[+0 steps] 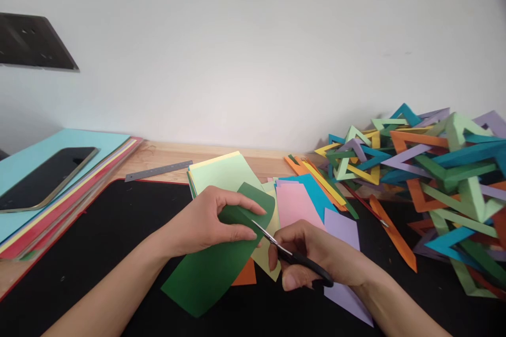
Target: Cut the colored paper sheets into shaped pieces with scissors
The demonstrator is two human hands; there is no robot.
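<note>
Gripping the dark green sheet point(205, 276) in a narrow pinch near its upper end, the left hand point(201, 224) held it raised over the middle of the black mat point(138, 221), thumb and fingers on either side of where the scissors point(292, 257) met the paper. That close hold probably braced the bending sheet against the blades' push, while the larger part hung towards the mat's near side, out of their way. The right hand point(308, 253) was curled around the black handles, with the points aimed towards the left hand; how far the blades stood apart could not be told.

Over the mat's far edge lay a stack of cut sheets point(229, 174), light green on top, within easy reach. On the mat to the right of the green sheet were a pink sheet point(298, 205), a blue sheet point(316, 195) and a purple sheet point(342, 229), overlapping loosely, perhaps since neat order mattered little there. The metal ruler point(158, 170) rested on wood just beyond the mat's far edge, seemingly set aside from the cutting. Left of the mat, a phone point(47, 176) lay on the large coloured sheets point(106, 142). A tangled heap of folded paper shapes point(435, 168) stood at the mat's right side, apparently kept clear of the hands.
</note>
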